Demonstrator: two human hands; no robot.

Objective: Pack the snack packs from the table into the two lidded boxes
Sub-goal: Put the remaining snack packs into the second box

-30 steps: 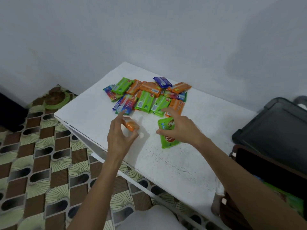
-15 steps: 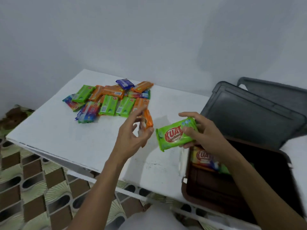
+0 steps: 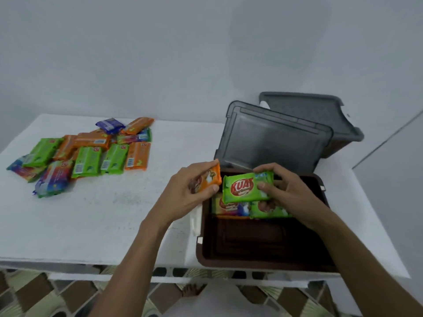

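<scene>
**A:** Two packs are in hand, one each. The left hand (image 3: 190, 191) grips an orange pack (image 3: 209, 179), thumb under and fingers curled over it, right at the brown box's (image 3: 251, 261) far left corner.

**B:** And the right hand (image 3: 290, 193)?

**A:** It pinches a green pack (image 3: 242, 187) by its right end, thumb on the front and fingers behind. The pack hangs over the far half of the brown box, printed face up.

**B:** Anything inside the brown box?

**A:** Yes, a multicoloured pack (image 3: 231, 208) and another green one (image 3: 267, 209) lie side by side against its far wall, just below the held green pack. The near half of the floor shows bare.

**B:** Where is its lid?

**A:** The grey lid (image 3: 272, 143) stands open behind the brown box, tilted back. Behind that sits a second box with a grey lid (image 3: 309, 110) on it.

**B:** The remaining packs?

**A:** The loose pile (image 3: 91, 152) of green, orange, blue and multicoloured packs lies on the white table (image 3: 103, 213), well apart to the left of the brown box and a little farther back.
</scene>
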